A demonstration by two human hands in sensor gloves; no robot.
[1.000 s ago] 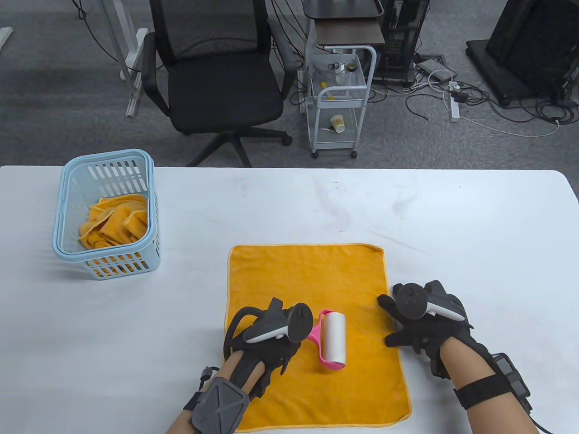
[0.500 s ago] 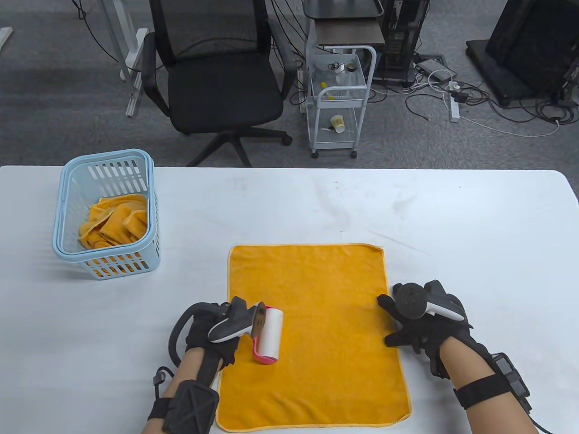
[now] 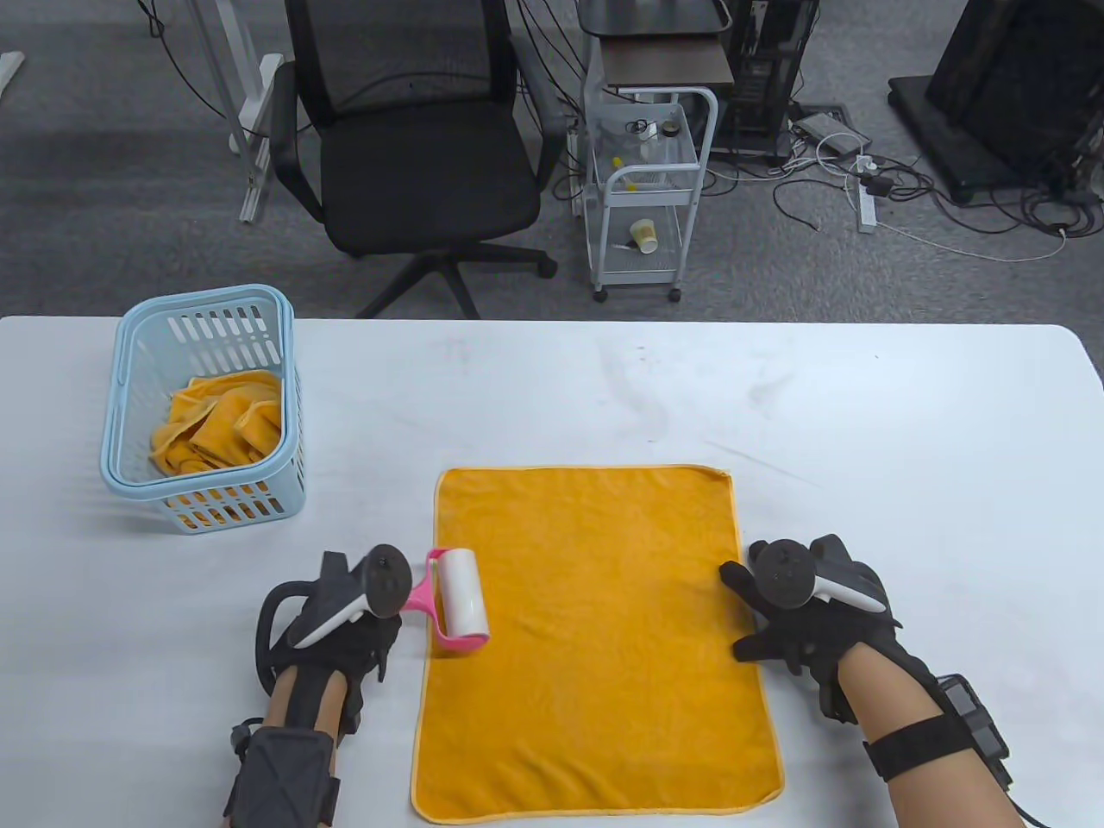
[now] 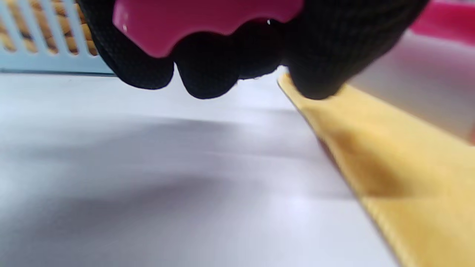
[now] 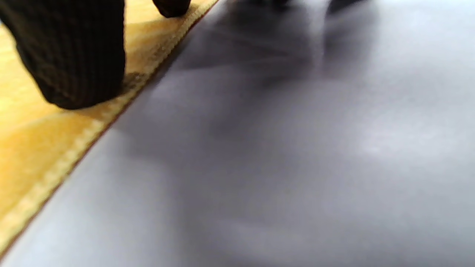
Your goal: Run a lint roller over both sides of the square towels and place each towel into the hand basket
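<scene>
Here left hand point(image 3: 345, 617) grips lint roller point(image 3: 457, 595) on towel point(image 3: 604, 647).

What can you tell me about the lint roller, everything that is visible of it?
The lint roller has a white cylindrical roll in a pink frame, seemingly plastic, with a pink handle. It lies at the left edge of the orange towel, with the roll on the cloth and the handle pointing left over the white table. The left hand grips the handle, fingers curled around it in the left wrist view. Nothing else touches it.
</scene>
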